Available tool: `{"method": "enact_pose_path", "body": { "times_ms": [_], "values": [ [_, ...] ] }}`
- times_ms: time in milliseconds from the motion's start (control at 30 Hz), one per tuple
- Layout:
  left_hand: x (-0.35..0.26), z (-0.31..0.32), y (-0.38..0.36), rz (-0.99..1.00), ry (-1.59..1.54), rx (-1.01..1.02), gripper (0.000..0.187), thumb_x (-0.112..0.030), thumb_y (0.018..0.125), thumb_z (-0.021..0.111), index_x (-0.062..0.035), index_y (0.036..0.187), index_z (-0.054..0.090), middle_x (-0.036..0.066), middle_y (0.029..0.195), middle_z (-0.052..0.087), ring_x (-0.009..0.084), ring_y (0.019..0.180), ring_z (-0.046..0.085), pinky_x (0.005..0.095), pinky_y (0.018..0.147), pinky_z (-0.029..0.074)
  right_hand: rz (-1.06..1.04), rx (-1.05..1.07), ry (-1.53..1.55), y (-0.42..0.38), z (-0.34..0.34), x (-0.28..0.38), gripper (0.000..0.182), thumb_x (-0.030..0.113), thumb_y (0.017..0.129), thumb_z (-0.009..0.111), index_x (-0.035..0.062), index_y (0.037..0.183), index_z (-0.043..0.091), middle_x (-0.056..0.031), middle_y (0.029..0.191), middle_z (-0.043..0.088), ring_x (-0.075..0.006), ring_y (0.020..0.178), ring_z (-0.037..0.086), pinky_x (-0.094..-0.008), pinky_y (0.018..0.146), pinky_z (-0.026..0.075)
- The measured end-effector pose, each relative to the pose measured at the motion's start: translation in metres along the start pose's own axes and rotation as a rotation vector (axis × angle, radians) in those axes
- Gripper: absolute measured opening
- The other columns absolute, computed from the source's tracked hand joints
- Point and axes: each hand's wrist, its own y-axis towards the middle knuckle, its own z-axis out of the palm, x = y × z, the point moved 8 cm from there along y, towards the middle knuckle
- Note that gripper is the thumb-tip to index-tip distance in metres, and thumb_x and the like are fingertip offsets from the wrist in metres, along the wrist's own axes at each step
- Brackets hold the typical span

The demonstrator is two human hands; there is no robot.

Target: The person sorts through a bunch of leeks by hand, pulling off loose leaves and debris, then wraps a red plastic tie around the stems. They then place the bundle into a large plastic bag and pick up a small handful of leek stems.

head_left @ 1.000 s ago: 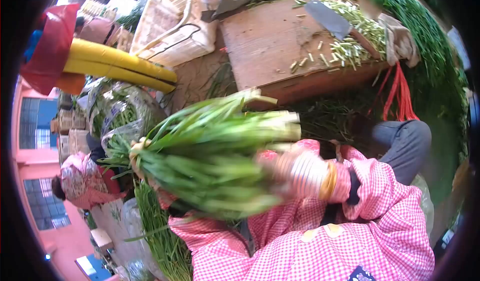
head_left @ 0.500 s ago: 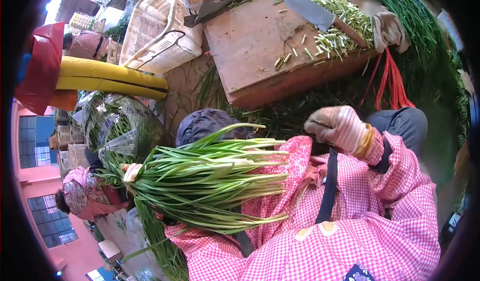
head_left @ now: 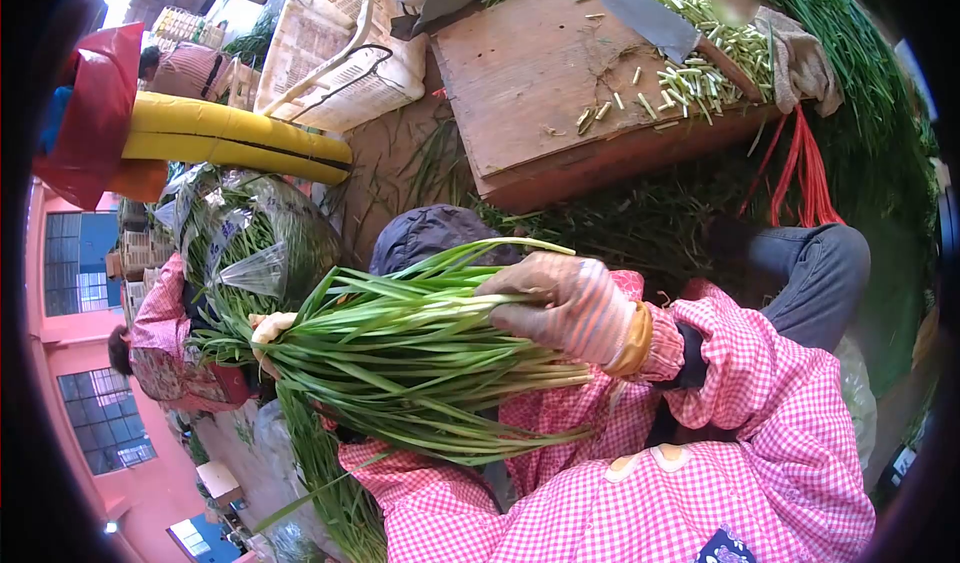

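My left hand point(head_left: 268, 337) is wrapped round the leafy end of a bunch of long green stalks point(head_left: 400, 363), whose pale ends fan out to the right above my lap. Most of that hand is hidden by the leaves. My right hand point(head_left: 570, 305), in a striped, soiled glove, lies over the upper pale ends, with thumb and fingers closed on a few stalks.
A cleaver point(head_left: 652, 23) and cut stalk pieces point(head_left: 690, 88) lie on a wooden block point(head_left: 540, 83). Red ties point(head_left: 803, 178) hang beside it. White crates point(head_left: 340, 53), a bagged bundle point(head_left: 260, 243) and a bent-over person point(head_left: 185, 348) are at the left.
My right hand has moved left from beside the bunch onto its pale ends and closed on some stalks. The view has shifted slightly; my left hand still holds the bunch.
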Motion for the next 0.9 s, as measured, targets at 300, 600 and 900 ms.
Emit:
{"method": "enact_pose_path", "body": {
  "times_ms": [300,600,900],
  "values": [
    [0.037,0.001,0.02,-0.111,0.934,-0.409,0.043,-0.031,0.093,0.026,-0.0051,0.072,0.054,-0.001,0.066,0.055,0.009,0.058,0.046,0.0212,0.07,0.037,-0.282,-0.259,-0.351,-0.02,-0.028,0.022,0.018,0.007,0.067,0.069,0.0059,0.085,0.065,-0.0083,0.085,0.065,-0.0244,0.083,0.062,-0.0325,0.076,0.047],
    [0.021,-0.009,-0.005,-0.015,0.286,-0.522,0.042,-0.026,0.091,0.029,-0.0122,0.059,0.054,-0.002,0.058,0.058,0.0113,0.073,0.055,0.0261,0.082,0.04,0.707,-0.052,-0.824,-0.079,-0.157,-0.054,0.013,0.021,0.078,0.063,0.0088,0.082,0.066,-0.0075,0.071,0.064,-0.0222,0.069,0.062,-0.0333,0.06,0.048],
    [0.046,-0.014,0.032,-0.078,0.29,-0.331,0.036,-0.024,0.092,0.029,-0.014,0.065,0.049,-0.006,0.061,0.056,0.0066,0.069,0.051,0.0249,0.076,0.038,-0.211,0.349,-0.717,-0.011,0.003,0.019,0.037,0.03,0.078,0.064,0.0067,0.106,0.058,-0.0135,0.086,0.063,-0.0273,0.078,0.062,-0.0338,0.071,0.05]
  ]
}}
